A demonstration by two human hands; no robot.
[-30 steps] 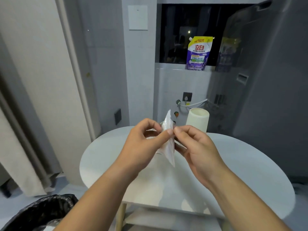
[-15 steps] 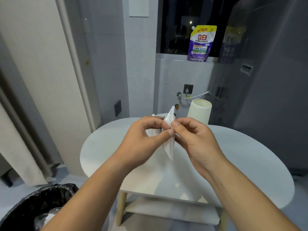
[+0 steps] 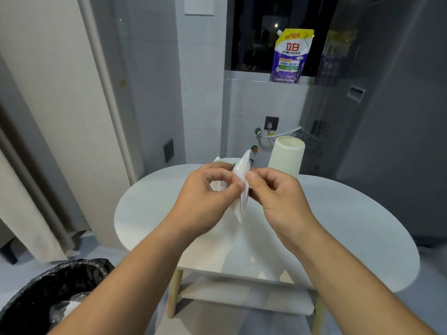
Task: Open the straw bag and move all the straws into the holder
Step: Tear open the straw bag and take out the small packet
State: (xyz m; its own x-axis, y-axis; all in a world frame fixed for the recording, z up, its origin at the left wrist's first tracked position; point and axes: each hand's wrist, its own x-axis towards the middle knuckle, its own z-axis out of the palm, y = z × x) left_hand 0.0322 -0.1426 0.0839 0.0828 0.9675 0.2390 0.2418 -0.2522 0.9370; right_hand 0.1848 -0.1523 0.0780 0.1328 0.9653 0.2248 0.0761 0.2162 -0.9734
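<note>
A clear plastic straw bag (image 3: 242,189) hangs upright above the round white table (image 3: 350,226), its top edge pointing up. My left hand (image 3: 205,197) pinches the bag's left side between thumb and fingers. My right hand (image 3: 278,197) pinches its right side, thumb against the film. The two hands meet at the bag's upper half. The straws inside are mostly hidden by my fingers. A tall cream cylindrical holder (image 3: 286,155) stands upright on the table's far edge, just behind my right hand.
A black-lined trash bin (image 3: 46,298) sits on the floor at lower left. A purple and yellow detergent pouch (image 3: 291,56) stands on the window ledge. Curtains hang at left, a grey wall panel at right. The table has a lower shelf (image 3: 242,296).
Both hands, still pinching the bag, have risen slightly in the view as the head tilted down. The bag's top has spread a little between my fingers.
</note>
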